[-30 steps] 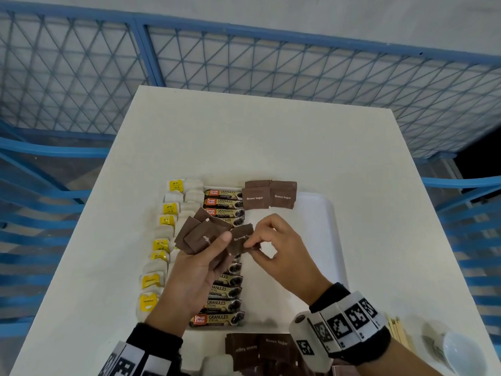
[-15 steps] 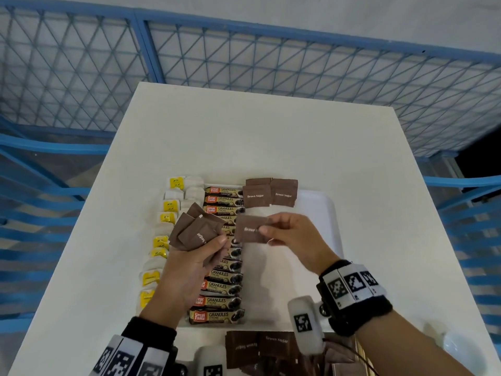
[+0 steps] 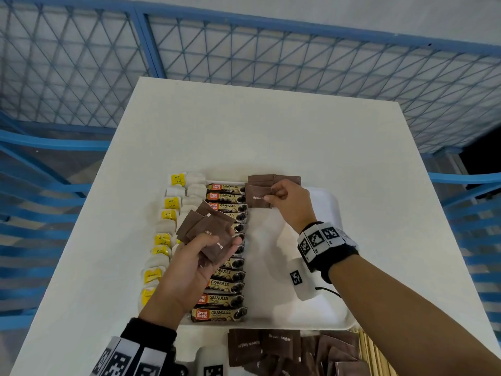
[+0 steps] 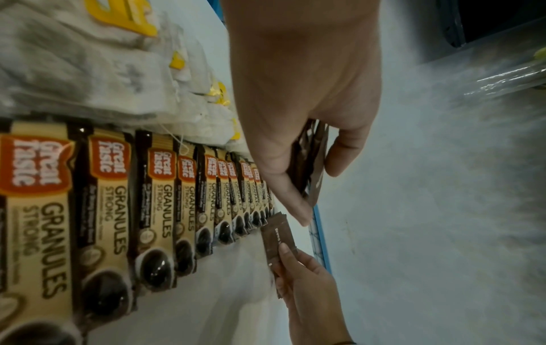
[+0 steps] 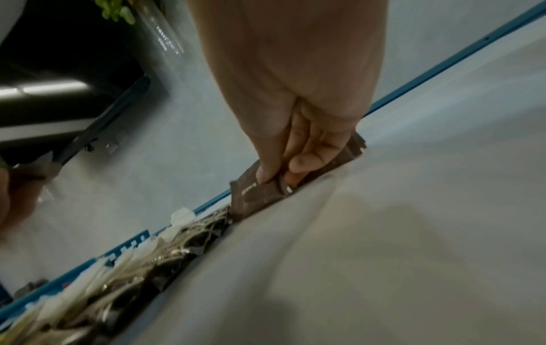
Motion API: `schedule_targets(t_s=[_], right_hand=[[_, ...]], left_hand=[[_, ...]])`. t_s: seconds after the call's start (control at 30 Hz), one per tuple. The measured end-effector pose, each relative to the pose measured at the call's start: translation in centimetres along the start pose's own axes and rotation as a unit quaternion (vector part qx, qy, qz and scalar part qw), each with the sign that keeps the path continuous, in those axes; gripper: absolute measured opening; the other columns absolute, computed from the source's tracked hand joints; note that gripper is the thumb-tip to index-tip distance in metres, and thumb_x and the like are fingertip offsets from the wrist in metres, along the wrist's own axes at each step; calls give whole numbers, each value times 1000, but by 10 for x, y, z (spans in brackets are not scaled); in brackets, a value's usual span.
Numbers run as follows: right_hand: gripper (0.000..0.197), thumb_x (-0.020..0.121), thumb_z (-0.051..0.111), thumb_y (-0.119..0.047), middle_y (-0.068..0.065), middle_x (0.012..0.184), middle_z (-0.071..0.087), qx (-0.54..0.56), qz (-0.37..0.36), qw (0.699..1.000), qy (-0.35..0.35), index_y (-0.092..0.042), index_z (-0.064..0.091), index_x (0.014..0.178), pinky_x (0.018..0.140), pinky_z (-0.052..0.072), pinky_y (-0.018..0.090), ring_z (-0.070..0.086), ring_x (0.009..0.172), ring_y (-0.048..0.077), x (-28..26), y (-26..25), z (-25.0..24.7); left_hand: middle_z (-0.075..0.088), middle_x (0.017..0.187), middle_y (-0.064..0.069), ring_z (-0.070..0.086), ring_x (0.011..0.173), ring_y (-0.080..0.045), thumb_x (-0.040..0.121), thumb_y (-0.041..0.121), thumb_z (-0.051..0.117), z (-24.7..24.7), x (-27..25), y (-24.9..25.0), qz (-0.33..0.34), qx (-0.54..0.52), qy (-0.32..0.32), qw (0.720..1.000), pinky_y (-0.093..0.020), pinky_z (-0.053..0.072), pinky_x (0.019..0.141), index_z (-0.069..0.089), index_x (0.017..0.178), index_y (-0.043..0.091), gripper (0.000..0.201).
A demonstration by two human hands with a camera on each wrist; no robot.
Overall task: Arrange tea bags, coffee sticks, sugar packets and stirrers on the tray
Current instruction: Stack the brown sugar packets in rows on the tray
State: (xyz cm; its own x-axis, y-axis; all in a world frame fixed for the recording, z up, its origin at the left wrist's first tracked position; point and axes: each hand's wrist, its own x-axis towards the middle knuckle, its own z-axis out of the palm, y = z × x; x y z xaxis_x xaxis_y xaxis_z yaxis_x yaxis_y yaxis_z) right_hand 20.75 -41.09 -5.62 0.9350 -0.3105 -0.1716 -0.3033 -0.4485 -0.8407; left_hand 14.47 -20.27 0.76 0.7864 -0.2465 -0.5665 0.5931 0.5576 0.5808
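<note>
The right hand (image 3: 288, 202) pinches one brown paper sugar packet (image 3: 257, 198) beside the coffee sticks (image 3: 225, 240), extending that row; the left hand (image 3: 189, 267) grips spare packets (image 3: 206, 232), ready as supply.

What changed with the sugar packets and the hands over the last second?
The right hand pulled one brown sugar packet from the left hand's fan and carried it to the tray's far end, beside the packets already laid there. The left hand kept gripping its fan of packets; the coffee sticks and tea bags stayed put.
</note>
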Motion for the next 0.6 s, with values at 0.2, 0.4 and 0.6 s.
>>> schedule_targets(t_s=[0.2, 0.4, 0.6], right_hand=[[18, 78, 72, -9, 2, 71, 55, -33, -22, 999, 13, -4, 61, 91, 71, 48, 24, 52, 71, 16, 5, -4, 5], [28, 79, 71, -12, 10, 88, 56, -80, -40, 996, 15, -8, 52, 100, 74, 43, 25, 52, 86, 23, 6, -5, 4], [20, 89, 59, -30, -7, 74, 53, -71, -95, 993, -5, -10, 59, 92, 63, 37, 11, 49, 70, 8, -24, -29, 0]], left_hand=[[68, 95, -20, 70, 87, -34, 88, -9, 41, -4, 1, 0, 19, 30, -20, 999, -40, 57, 80, 61, 99, 3, 26], [74, 89, -11, 72, 84, -26, 84, -6, 52, -2, 2, -4, 46, 71, -32, 996, -36, 58, 77, 70, 87, 11, 25], [73, 100, -10, 70, 92, -26, 58, 16, 82, -10, 7, -6, 61, 64, -24, 996, -27, 57, 68, 64, 103, 12, 49]])
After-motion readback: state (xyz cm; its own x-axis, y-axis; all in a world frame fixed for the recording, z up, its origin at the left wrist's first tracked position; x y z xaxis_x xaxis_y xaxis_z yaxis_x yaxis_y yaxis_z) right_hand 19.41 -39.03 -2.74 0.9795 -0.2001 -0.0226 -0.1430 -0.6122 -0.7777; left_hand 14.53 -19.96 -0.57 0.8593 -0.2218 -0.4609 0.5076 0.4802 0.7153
